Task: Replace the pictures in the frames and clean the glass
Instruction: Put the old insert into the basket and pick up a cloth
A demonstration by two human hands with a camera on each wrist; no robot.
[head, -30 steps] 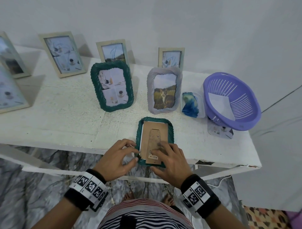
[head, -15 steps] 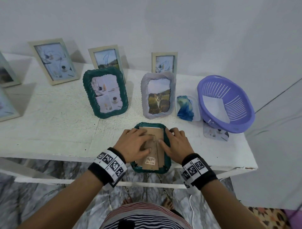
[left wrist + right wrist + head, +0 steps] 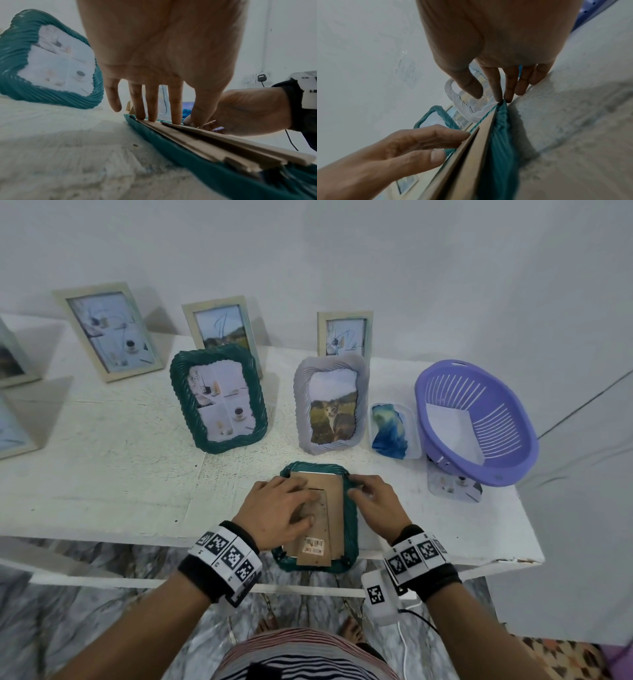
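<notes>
Left hand [image 3: 274, 510] lies flat, fingers straight, pressing the backing [image 3: 329, 508]; right hand [image 3: 375, 503] fingers the frame [image 3: 351, 529] rim, gripping nothing. Probably seating the backing; clips next.

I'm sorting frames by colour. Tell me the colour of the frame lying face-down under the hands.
Dark teal green frame, with a brown backing board; clearest in the head view.

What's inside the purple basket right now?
The purple basket holds a white sheet lying against its bottom and near wall. Anything under that sheet is covered and cannot be seen.
</notes>
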